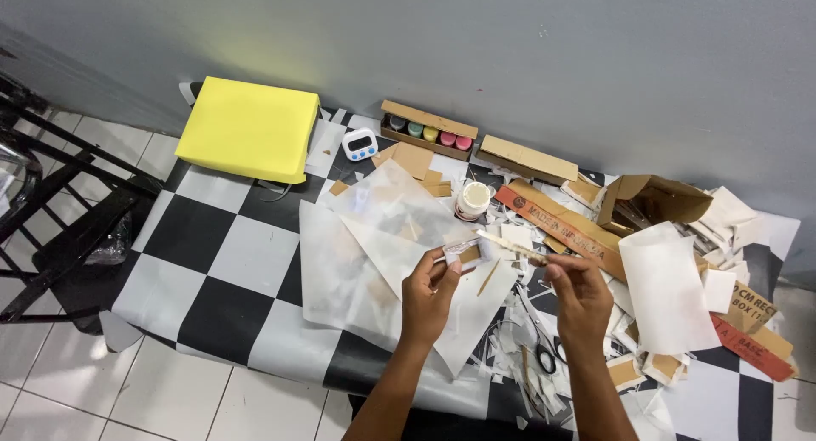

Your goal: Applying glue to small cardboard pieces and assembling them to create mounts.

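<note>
My left hand [430, 293] pinches a small white-and-brown cardboard piece [463, 251] above the checkered table [217, 262]. My right hand [580, 290] grips a thin light wooden stick [512, 246], whose tip reaches the cardboard piece. Both hands hover over sheets of translucent white paper [374, 237]. A small white glue pot [473, 199] stands just beyond the hands. A loose thin stick [489, 277] lies on the paper beneath them.
A yellow foam block [249, 128] sits at the far left corner, with a white digital timer [359, 144] beside it. A cardboard box of coloured paint pots [427, 131] lines the wall. Cardboard scraps, open boxes [650, 200] and scissors [544, 356] crowd the right. A black chair [51, 195] stands left.
</note>
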